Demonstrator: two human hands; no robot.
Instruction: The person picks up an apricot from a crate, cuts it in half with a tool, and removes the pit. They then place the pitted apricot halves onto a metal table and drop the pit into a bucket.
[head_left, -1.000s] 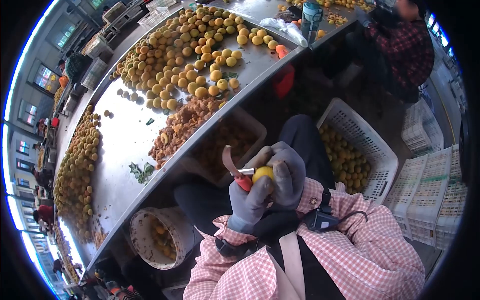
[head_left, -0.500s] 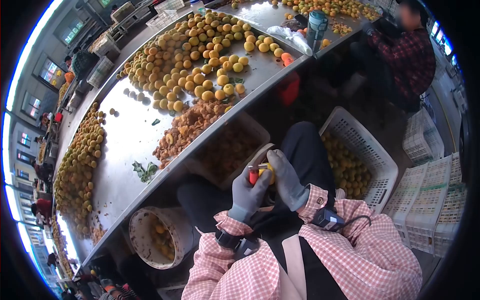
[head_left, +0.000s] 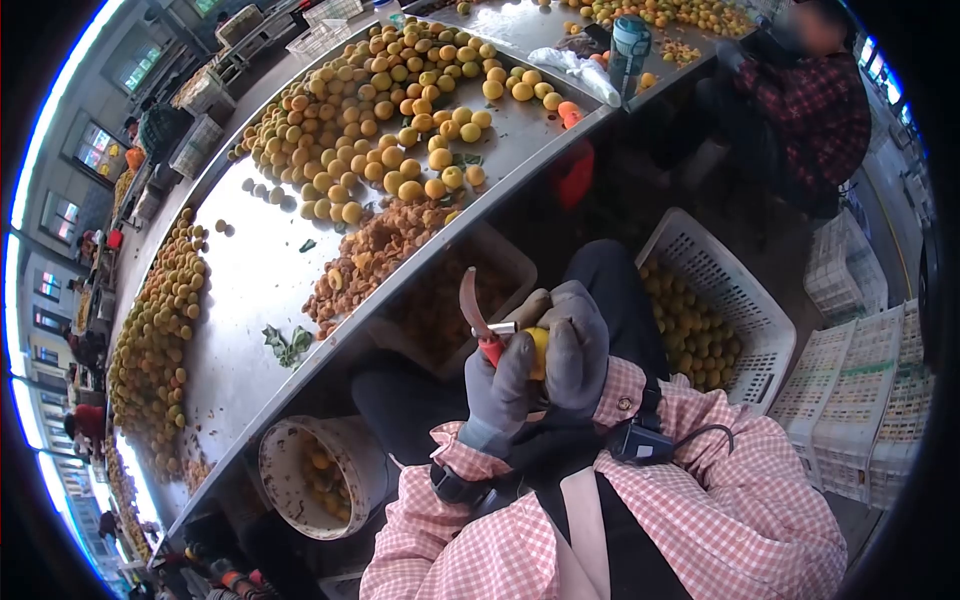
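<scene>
- Grip, left hand (head_left: 500, 388): closed round red-handled knife (head_left: 480, 325), curved blade pointing up.
- Right hand (head_left: 578, 345): wrapped round yellow fruit (head_left: 540, 352), which touches the knife handle, just right of the blade.
- Further right, lower down: white crate (head_left: 730, 265) holding more fruit.

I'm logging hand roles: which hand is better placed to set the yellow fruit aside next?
Likely the right hand: it cups the round yellow fruit, while the left hand grips the red-handled curved knife.
</scene>
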